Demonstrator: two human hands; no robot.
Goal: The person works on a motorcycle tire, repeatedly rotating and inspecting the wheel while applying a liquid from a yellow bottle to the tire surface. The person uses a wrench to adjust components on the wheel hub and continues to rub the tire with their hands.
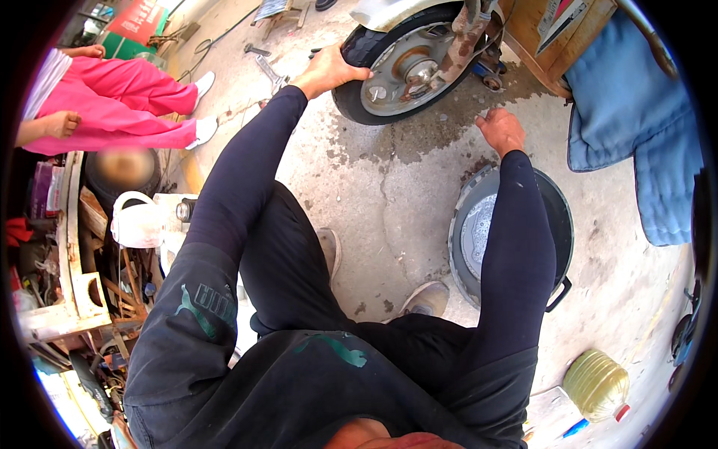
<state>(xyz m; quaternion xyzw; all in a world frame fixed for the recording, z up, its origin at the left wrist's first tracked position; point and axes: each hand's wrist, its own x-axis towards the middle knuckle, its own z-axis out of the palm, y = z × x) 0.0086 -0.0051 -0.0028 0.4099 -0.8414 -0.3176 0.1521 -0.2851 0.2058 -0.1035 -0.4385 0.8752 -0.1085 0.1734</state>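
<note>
Over the concrete floor [366, 202], the wheel [389, 84] is seen beyond and left of the grey basin [459, 228]. The wheel is gripped by the left hand [329, 71]; near the basin's far rim, the right hand [502, 133] is held loosely clenched.

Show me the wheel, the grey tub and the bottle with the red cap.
Wheel [416, 71]: head view, on its hub.
Grey tub [558, 209]: head view, on its inner wall, right side.
Bottle with the red cap [595, 383]: head view, on its yellowish body.
</note>
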